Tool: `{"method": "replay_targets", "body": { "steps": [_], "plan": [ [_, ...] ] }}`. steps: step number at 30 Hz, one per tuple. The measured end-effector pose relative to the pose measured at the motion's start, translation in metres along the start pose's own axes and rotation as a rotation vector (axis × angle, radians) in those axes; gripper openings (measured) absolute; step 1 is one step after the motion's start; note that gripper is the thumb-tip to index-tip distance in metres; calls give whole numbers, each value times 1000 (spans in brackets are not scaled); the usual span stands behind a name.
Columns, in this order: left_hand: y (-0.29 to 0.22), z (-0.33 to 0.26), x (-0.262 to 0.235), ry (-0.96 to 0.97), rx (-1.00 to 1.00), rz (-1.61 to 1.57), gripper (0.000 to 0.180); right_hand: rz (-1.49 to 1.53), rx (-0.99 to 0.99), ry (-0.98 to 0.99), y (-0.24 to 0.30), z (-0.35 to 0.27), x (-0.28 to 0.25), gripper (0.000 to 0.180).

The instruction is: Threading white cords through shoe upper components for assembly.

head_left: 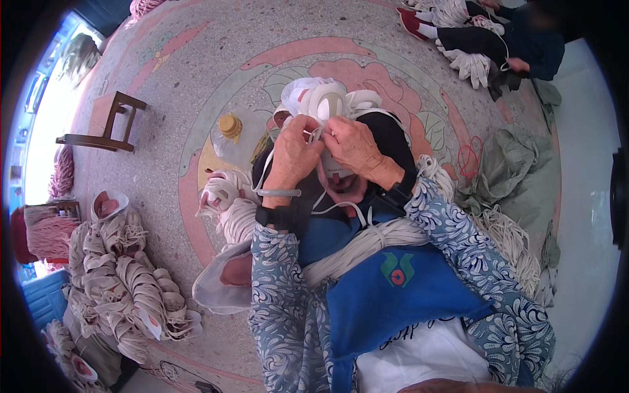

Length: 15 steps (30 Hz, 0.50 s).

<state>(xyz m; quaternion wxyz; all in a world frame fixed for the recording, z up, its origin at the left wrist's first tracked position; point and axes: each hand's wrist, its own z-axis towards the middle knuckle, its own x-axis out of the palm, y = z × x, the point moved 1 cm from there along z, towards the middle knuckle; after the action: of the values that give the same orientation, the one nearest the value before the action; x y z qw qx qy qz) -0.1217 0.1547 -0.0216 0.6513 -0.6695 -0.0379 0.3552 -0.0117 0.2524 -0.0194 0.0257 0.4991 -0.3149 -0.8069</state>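
Observation:
Over my lap, both hands work close together on a thin white shoelace (314, 135). The fingertips of my left hand (295, 157) are pinched on it. Just beside, my right hand (357, 147) also has its thumb and fingers closed on the lace; part of it is hidden by the fingers. A white and pink shoe upper (337, 173) lies on my lap under the hands. Beyond the fingertips sit more white shoe uppers (321, 101). A thick bundle of white laces (373, 241) runs across my lap, over a blue apron (406, 288).
Stacked shoe uppers (131, 281) lie at left, near a small wooden stool (108, 124). A yellow-capped clear jug (230, 128) stands by my left knee. Loose laces (508, 239) and a grey-green sack (511, 170) lie at right. Another person (524, 42) sits at the far right.

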Motion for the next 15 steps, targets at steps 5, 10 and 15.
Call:
{"method": "replay_targets", "body": {
  "steps": [5,10,15],
  "plan": [
    [13,-1,5,-108,112,43,27,172,-69,190,0,-16,-36,14],
    [1,2,-12,-18,178,125,36,358,44,429,12,-30,-75,13],
    [12,16,-44,269,-219,-648,50,366,-143,51,12,9,-50,10]
  ]
}}
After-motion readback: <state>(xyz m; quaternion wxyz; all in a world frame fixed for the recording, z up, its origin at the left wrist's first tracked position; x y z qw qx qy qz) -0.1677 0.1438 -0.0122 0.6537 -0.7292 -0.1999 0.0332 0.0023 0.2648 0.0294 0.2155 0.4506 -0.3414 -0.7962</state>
